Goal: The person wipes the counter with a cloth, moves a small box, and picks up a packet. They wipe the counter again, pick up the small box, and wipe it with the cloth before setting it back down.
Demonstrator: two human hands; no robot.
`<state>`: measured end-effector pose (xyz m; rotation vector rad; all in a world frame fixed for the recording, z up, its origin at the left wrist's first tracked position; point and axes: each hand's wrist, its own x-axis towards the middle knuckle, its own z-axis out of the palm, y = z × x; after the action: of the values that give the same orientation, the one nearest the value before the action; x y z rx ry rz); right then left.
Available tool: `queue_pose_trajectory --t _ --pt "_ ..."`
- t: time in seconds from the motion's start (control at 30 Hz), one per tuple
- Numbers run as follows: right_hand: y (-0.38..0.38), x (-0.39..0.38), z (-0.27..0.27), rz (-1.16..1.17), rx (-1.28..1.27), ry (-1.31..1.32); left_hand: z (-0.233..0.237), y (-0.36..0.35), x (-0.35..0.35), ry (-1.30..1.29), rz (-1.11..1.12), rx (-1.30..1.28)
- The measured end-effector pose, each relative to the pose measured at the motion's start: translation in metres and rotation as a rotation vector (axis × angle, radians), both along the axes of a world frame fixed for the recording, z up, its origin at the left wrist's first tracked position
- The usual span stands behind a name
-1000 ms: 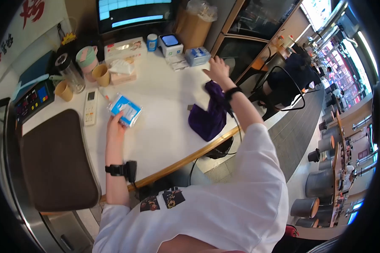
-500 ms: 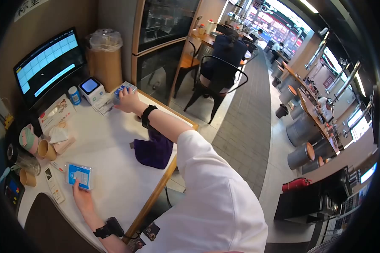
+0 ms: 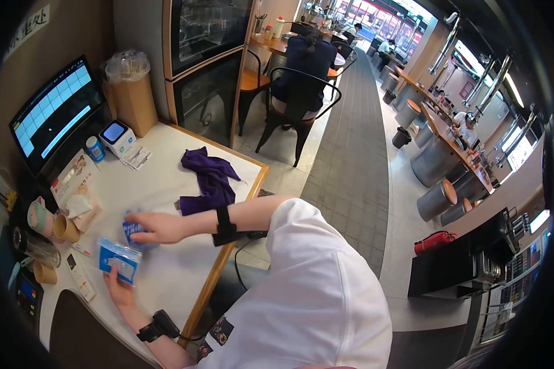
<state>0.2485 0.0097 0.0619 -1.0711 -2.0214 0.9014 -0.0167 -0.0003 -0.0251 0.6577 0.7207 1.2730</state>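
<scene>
Head view: the left hand [image 3: 119, 290] grips a clear-wrapped blue packet [image 3: 119, 258] over the desk [image 3: 175, 264]; the right hand [image 3: 158, 228] grasps a blue-patterned pack [image 3: 130, 231] just beside it. Light finger pressure, with a slight gap between the 2, should spare the wrapping from creasing.

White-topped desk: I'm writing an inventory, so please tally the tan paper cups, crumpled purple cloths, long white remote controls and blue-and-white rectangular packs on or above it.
Tan paper cups: 2
Crumpled purple cloth: 1
Long white remote control: 1
Blue-and-white rectangular packs: 2
Total: 6
</scene>
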Motion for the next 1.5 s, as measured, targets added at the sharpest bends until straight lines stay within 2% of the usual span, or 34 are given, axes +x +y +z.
queue_pose_trajectory --t 0.03,0.13,0.27,0.37,0.47,0.53,0.57,0.6,0.67,0.7,0.77,0.8,0.83,0.87,0.9,0.93,1.0,1.07,1.13,1.2,1.3,1.4,1.43,1.5 --pt "-0.008 -0.008 0.01 0.029 -0.246 0.129 0.004 -0.005 0.004 0.067 -0.021 0.029" --pt "-0.02 -0.023 0.03 0.038 -0.404 0.044 0.014 -0.011 0.014 0.131 -0.093 0.045" --pt "-0.022 -0.029 0.025 -0.019 -0.229 -0.085 0.018 -0.011 0.017 0.242 -0.152 0.132" --pt "-0.015 -0.035 0.008 -0.038 -0.168 0.003 0.025 -0.017 0.024 0.245 -0.092 0.127" --pt "-0.012 -0.033 0.01 -0.051 -0.192 0.066 0.005 -0.011 0.015 0.266 -0.102 0.128" --pt "-0.001 -0.029 -0.001 -0.053 -0.287 0.09 0.009 -0.011 0.02 0.164 -0.094 0.193" --pt "-0.003 -0.021 0.01 -0.02 -0.487 0.243 0.019 -0.01 0.023 0.031 -0.132 0.234" --pt "0.005 -0.014 0.002 -0.026 -0.505 0.381 0.031 -0.009 0.026 -0.101 -0.165 0.283" --pt "0.013 0.014 0.032 -0.197 -0.695 0.482 0.048 -0.009 0.03 -0.181 -0.057 0.285" --pt "0.018 0.03 0.043 -0.258 -0.654 0.548 0.052 -0.009 0.028 -0.222 -0.009 0.29" --pt "0.042 0.048 0.035 -0.317 -0.531 0.414 0.046 -0.005 0.019 -0.218 0.061 0.167" --pt "0.069 0.095 0.028 -0.396 -0.486 0.585 0.041 -0.004 0.014 -0.218 0.094 0.107" --pt "0.097 0.119 0.011 -0.382 -0.468 0.677 0.037 -0.001 0.011 -0.243 0.077 0.095" --pt "0.097 0.127 0.033 -0.439 -0.494 0.669 0.031 0.0 0.009 -0.272 0.059 0.085" --pt "0.118 0.145 0.027 -0.545 -0.525 0.63 0.029 0.0 0.008 -0.302 0.041 0.073" --pt "0.131 0.159 0.029 -0.553 -0.565 0.587 0.031 0.0 0.009 -0.287 0.052 0.052" --pt "0.174 0.19 0.008 -0.547 -0.567 0.525 0.035 -0.001 0.014 -0.259 0.08 0.012" --pt "0.236 0.226 -0.034 -0.516 -0.608 0.605 0.034 -0.003 0.014 -0.246 0.096 -0.014" --pt "0.232 0.203 -0.014 -0.776 -0.64 0.65 0.037 -0.003 0.014 -0.241 0.112 -0.026" --pt "0.256 0.202 -0.037 -0.842 -0.671 0.723 0.04 -0.006 0.014 -0.238 0.114 -0.038" --pt "0.266 0.183 -0.056 -0.909 -0.698 0.768 0.039 -0.006 0.013 -0.229 0.117 -0.03" --pt "0.267 0.167 -0.058 -0.854 -0.732 0.891 0.039 -0.006 0.012 -0.25 0.14 -0.04" --pt "0.278 0.168 -0.067 -0.915 -0.711 0.828 0.039 -0.006 0.012 -0.246 0.145 -0.043" --pt "0.285 0.172 -0.078 -0.851 -0.702 0.804 0.039 -0.006 0.012 -0.244 0.146 -0.053"
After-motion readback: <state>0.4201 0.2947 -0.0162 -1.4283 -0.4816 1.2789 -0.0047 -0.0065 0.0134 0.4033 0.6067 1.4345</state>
